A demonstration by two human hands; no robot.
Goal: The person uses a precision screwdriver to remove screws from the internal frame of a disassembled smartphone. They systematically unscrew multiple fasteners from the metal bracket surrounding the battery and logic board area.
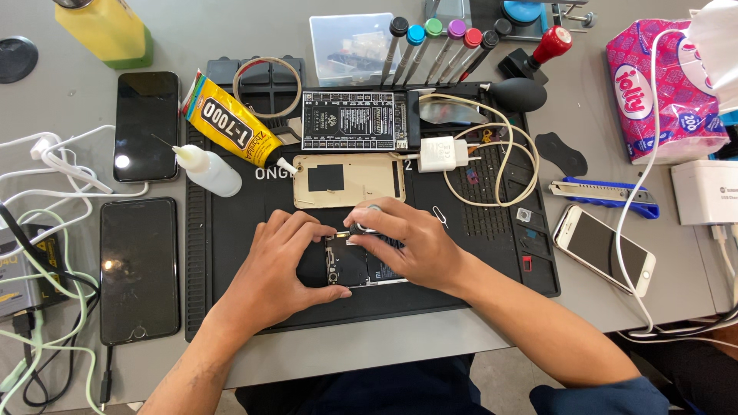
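An opened phone point(355, 265) with its dark insides showing lies on the black work mat point(231, 230). My left hand point(280, 261) rests on its left side, thumb and forefinger pinched at the phone's top edge. My right hand point(403, 242) covers the right side and grips a small tool with a round grey cap point(373, 209) pressed down on the phone. The phone's gold back cover point(350, 180) lies just beyond the hands.
Two dark phones point(146, 123) point(138, 269) lie left with white cables. A yellow glue tube point(231, 123), white dropper bottle point(207, 170), screwdrivers point(438, 46), charger point(440, 154), blue knife point(607, 196), white phone point(603, 250) and tissue pack point(661, 92) surround the mat.
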